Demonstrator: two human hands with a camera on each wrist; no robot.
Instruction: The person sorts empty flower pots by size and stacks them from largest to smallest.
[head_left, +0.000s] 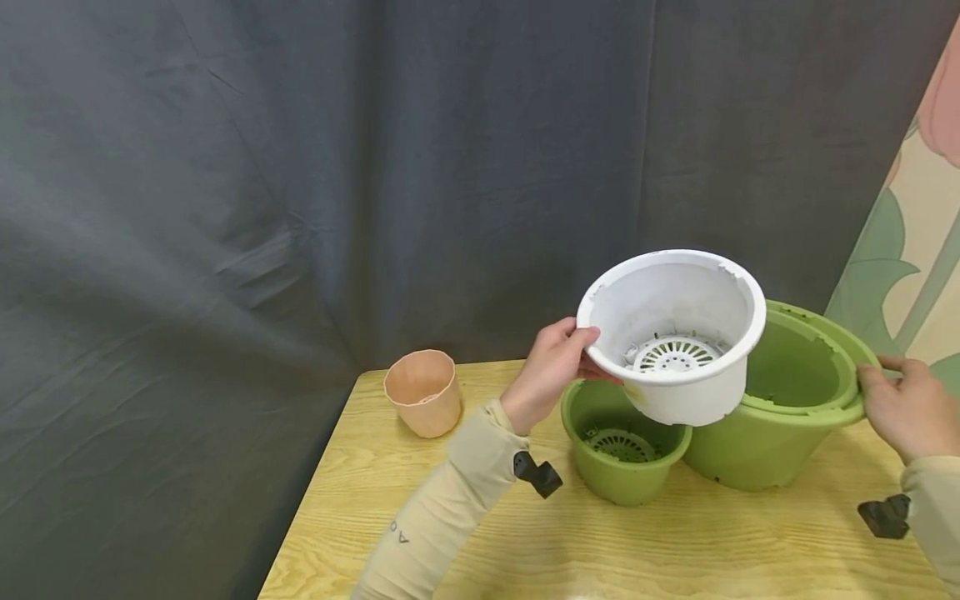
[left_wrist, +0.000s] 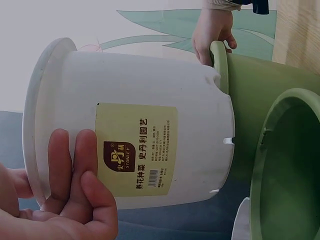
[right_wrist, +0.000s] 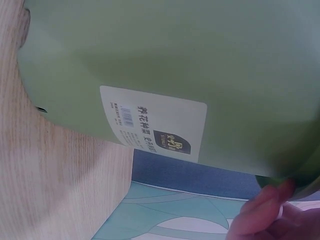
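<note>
My left hand [head_left: 549, 367] grips the left rim of a white pot [head_left: 693, 398], thumb inside and fingers under the rim; the pot hangs in the air, tilted towards me. In the left wrist view a yellow label [left_wrist: 135, 150] shows on the white pot's side. My right hand [head_left: 911, 404] holds the right rim of a large green pot [head_left: 757, 450], which has another green pot [head_left: 798, 358] nested inside it. The right wrist view shows the large pot's white label [right_wrist: 155, 124] and my right fingers [right_wrist: 260, 212] at its rim. A small green pot [head_left: 626, 487] stands below the white one.
A peach-coloured pot [head_left: 427, 412] stands at the back left of the wooden table [head_left: 360, 500]. Behind the table hangs a dark grey curtain [head_left: 487, 183]. A wall with a painted leaf pattern [head_left: 873, 275] is at the right.
</note>
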